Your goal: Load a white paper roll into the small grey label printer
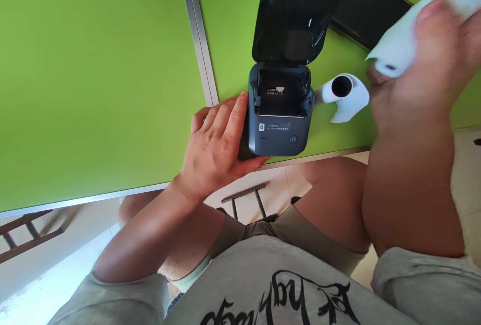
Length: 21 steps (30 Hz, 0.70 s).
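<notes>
The open bay of the portable printer lies to the left of the white paper roll in the right hand, and a little nearer the person's body. The roll's long axis slants: the end with the small dark hole points down-left, toward the person's side of the worktop, and the other end runs up-right out of view. The bay's straight front lip runs left to right, so roll and bay are not in line. A second, loosely wound roll stands between the two, hollow upward, its free end curling to the right.

The left hand is the one nearer the bay. Palm down, it lies against the printer's near left corner, fingers along the left side and thumb at the front edge; its grip is closed lightly around that corner. The right forearm reaches forward from the right of the body, and the right grip is wrapped around the roll, thumb on top. That hand is blurred and partly cut off, so its exact finger placement and its height are hard to judge. Beyond the bay, the printer's lid leans fully back, its right edge beside a dark smartphone.
</notes>
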### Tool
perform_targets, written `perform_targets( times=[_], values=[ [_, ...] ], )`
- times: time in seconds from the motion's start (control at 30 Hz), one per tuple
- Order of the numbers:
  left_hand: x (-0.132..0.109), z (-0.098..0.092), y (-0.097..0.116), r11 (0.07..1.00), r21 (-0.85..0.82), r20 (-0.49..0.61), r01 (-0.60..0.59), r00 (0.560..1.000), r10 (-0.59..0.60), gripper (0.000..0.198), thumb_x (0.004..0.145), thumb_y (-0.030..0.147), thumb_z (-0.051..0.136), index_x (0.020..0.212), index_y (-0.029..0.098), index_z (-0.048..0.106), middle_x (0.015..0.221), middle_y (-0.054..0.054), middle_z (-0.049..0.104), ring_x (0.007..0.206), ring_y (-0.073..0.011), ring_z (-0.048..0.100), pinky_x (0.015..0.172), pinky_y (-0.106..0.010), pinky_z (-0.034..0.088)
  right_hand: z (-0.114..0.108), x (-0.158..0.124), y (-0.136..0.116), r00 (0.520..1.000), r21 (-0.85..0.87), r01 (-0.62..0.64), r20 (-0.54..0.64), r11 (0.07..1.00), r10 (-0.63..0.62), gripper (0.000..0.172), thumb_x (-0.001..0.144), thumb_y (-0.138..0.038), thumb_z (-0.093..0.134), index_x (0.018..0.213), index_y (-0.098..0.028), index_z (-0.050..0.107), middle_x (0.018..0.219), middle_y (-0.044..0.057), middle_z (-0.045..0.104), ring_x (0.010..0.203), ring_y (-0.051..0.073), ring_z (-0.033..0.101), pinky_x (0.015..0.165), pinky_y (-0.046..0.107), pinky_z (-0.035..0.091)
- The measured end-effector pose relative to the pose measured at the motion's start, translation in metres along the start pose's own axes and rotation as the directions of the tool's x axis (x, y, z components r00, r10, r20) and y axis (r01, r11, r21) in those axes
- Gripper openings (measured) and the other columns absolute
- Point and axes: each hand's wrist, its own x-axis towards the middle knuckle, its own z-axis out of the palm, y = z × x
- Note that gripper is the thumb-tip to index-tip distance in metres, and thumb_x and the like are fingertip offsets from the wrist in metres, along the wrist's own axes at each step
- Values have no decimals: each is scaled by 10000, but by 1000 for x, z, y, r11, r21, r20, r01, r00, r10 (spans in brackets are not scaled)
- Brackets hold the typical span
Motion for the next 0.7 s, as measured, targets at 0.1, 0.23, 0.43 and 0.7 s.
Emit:
perform_targets(
  times=[0.1, 0.23, 0.43, 0.7],
  values=[
    [1, -1, 0, 1000, -6, 25, 30, 999, -30, 1037, 909, 860, 471, 1606, 96, 396, 1490, -229, 619, 1322, -382, 615, 1106, -502, 431, 6, -14, -6, 961, -85, 275, -11, 958, -276, 324, 865, -426, 667, 1114, -220, 684, 998, 48, 551, 875, 173, 511, 767, 348, 459],
    [1, -1, 0, 998, -29, 34, 50, 998, -49, 1066, 877, 871, 516, 1626, 126, 374, 1508, -224, 603, 1333, -401, 600, 1103, -528, 429, 2, -20, -15, 966, -158, 253, 95, 955, -240, 353, 817, -259, 637, 1169, -229, 651, 1034, 46, 600, 873, 178, 543, 800, 352, 452],
    [2, 0, 0, 998, -35, 15, 45, 999, -44, 1074, 868, 859, 550, 1621, 112, 376, 1491, -233, 608, 1330, -406, 602, 1096, -531, 437, 8, -23, -20, 988, -107, 145, 78, 984, -137, 426, 713, -136, 671, 1129, -222, 646, 944, 19, 654, 791, 160, 587, 733, 322, 462],
    [1, 0, -2, 999, -28, 23, 28, 999, -27, 1084, 858, 847, 574, 1629, 117, 354, 1491, -240, 603, 1327, -418, 601, 1088, -530, 434, 9, -21, -16, 987, -88, 156, 48, 984, -152, 397, 738, -209, 660, 1135, -208, 648, 1065, 78, 700, 934, 200, 667, 853, 375, 516]
  ],
)
